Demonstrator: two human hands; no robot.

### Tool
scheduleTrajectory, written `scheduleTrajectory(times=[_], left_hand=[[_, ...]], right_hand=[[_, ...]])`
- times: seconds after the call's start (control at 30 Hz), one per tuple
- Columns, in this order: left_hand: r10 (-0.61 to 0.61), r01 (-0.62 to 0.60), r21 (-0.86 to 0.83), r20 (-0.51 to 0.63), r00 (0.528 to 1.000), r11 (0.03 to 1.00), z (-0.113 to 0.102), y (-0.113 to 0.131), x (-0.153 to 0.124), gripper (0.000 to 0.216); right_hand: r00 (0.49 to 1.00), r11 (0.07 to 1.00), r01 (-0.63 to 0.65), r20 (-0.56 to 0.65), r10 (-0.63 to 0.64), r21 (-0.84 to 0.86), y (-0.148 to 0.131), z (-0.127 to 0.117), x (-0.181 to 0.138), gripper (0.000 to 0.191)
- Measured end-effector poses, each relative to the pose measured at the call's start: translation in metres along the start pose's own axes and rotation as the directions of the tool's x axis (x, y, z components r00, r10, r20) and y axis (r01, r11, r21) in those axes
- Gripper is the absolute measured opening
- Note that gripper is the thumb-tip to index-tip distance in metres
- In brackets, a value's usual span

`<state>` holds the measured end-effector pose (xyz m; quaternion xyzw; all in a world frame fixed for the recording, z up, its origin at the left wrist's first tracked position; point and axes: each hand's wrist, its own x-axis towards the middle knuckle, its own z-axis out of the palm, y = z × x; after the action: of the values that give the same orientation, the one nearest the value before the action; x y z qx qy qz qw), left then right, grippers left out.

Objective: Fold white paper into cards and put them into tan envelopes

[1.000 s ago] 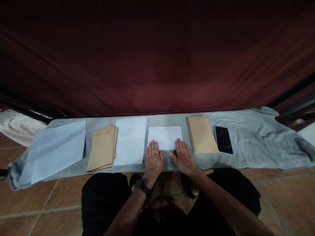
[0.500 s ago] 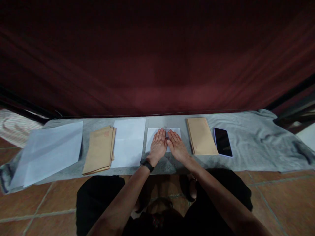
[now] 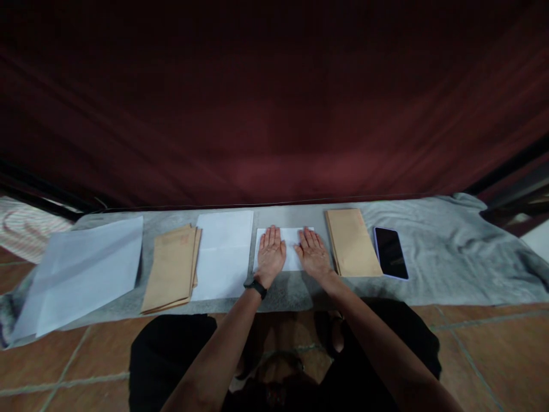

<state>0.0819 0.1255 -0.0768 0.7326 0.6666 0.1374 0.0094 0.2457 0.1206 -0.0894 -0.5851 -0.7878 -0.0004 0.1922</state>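
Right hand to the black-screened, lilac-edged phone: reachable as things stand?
Probably yes: the right hand lies flat on the small white paper rectangle, gripping nothing; only the low brown paper envelopes lie between it and the uncovered phone.

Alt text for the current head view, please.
The left hand and right hand lie flat, backs up, on a small white paper over a grey cloth. To the left lie a creased white sheet, brown envelopes and large white sheets; to the right, a second envelope stack and a phone.
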Motion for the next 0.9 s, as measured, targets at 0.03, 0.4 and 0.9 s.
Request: scheduleTrajectory(times=[0.03, 0.4, 0.9], left_hand=[[-0.016, 0.016, 0.002, -0.007, 1.0, 1.0, 0.0, -0.002, 0.0, 0.057], [-0.163, 0.166, 0.021, -0.103, 0.981, 0.986, -0.002, -0.005, -0.01, 0.061], [0.03, -0.029, 0.029, -0.028, 0.999, 0.999, -0.012, 0.006, -0.022, 0.055]], right_hand=[[1.0, 1.0, -0.013, -0.018, 0.013, -0.004, 0.002, 0.001, 0.0, 0.061], [0.993, 0.994, -0.098, -0.066, 0.095, -0.043, 0.009, 0.003, -0.002, 0.069], [0.989, 0.988, 0.132, 0.054, -0.136, 0.077, -0.021, -0.017, -0.023, 0.051]])
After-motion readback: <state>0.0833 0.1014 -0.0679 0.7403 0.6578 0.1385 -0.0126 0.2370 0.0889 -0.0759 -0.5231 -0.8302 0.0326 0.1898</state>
